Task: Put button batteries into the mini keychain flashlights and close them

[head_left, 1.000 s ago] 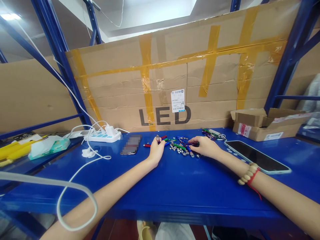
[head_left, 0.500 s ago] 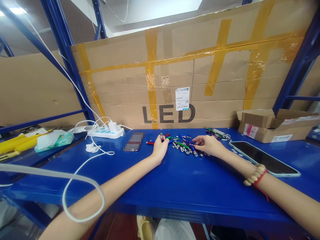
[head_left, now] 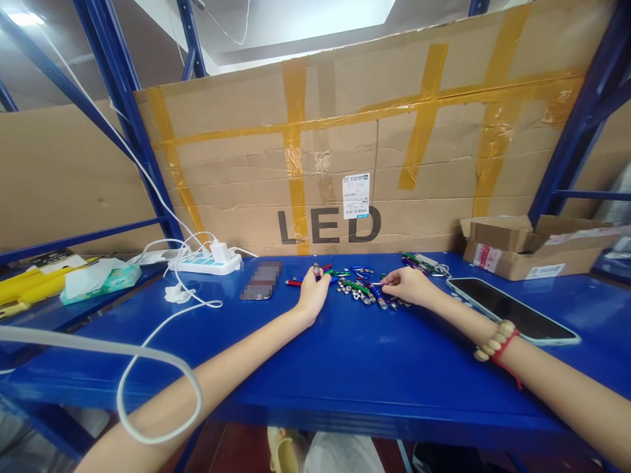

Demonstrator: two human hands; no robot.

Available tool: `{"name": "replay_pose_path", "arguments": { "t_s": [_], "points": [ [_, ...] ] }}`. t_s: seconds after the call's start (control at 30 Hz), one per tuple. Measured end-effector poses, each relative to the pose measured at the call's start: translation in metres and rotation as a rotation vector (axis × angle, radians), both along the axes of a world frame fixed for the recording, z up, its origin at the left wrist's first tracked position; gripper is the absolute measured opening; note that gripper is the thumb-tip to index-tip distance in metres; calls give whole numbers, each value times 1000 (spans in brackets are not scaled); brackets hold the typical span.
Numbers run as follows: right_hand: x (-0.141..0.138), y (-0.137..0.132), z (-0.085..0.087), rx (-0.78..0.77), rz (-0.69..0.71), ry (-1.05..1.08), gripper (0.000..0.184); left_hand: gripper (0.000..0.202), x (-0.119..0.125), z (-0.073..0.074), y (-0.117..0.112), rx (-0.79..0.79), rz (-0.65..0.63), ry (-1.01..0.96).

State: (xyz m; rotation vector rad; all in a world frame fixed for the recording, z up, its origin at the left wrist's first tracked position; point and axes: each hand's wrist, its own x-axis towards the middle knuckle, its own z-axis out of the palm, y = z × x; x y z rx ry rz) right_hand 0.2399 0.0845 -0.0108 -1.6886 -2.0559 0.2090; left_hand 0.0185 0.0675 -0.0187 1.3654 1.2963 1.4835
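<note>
My left hand (head_left: 314,294) is closed around a small metal tube with a silver end (head_left: 316,268), held upright like a tiny torch. Red and blue tubes (head_left: 294,282) lie on the table beside and behind its fingers. To the right is a loose pile of shiny green and blue tubes (head_left: 357,286) mixed with small silver pieces (head_left: 363,298). My right hand (head_left: 407,286) is at the pile's right edge, thumb and fingers pinched together. A thin piece seems to be at its fingertips, too small to make out.
A dark phone (head_left: 261,280) lies left of the hands, a larger light-edged phone (head_left: 513,309) to the right. Behind the right hand sit more tubes (head_left: 419,264). An open cardboard box (head_left: 513,259), a power strip (head_left: 210,264) and a looping white cable (head_left: 167,368) surround the blue table (head_left: 345,368).
My right hand's fingers have drawn closer together at the pile's edge. The left hand keeps its hold on the tube. The whole view has shifted slightly.
</note>
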Motion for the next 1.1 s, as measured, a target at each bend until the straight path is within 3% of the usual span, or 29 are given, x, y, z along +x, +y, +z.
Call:
{"name": "replay_pose_path", "arguments": {
  "t_s": [0.27, 0.4, 0.8, 0.97, 1.1],
  "points": [
    [0, -4, 3, 64, 37, -40, 25, 15, -1, 6, -5, -29, -42, 13],
    [-5, -11, 8, 76, 80, -68, 16, 15, 0, 9, -7, -54, -54, 22],
    [-9, -19, 17, 139, -5, -25, 21, 17, 0, 13, -10, -87, -115, 43],
    [-20, -28, 20, 391, 237, 102, 20, 26, 4, 16, -16, -44, -240, 60],
    [-33, -35, 16, 405, 482, 106, 15, 37, 8, 15, -19, 48, -404, 86]
  ]
}}
